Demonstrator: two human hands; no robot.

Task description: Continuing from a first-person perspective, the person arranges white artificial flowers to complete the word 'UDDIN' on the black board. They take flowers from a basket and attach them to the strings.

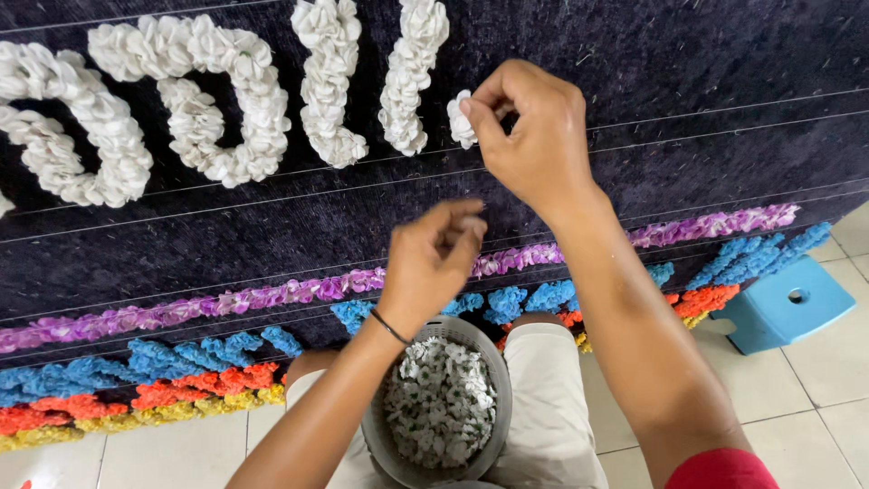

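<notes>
Fingers: right hand (534, 136) pinches a white paper flower (461, 119) against the dark board (706, 81); left hand (433, 258) curls narrow, holding unclear | white flower letters (226, 100) beside the pinched flower | grey basket (385, 444) of flowers on lap | blue stool (786, 312) on floor

A large dark sign board (688, 81) stands upright ahead, filling most of the view, with white paper-flower characters (226, 100) across its top and coloured flower rows below
</notes>
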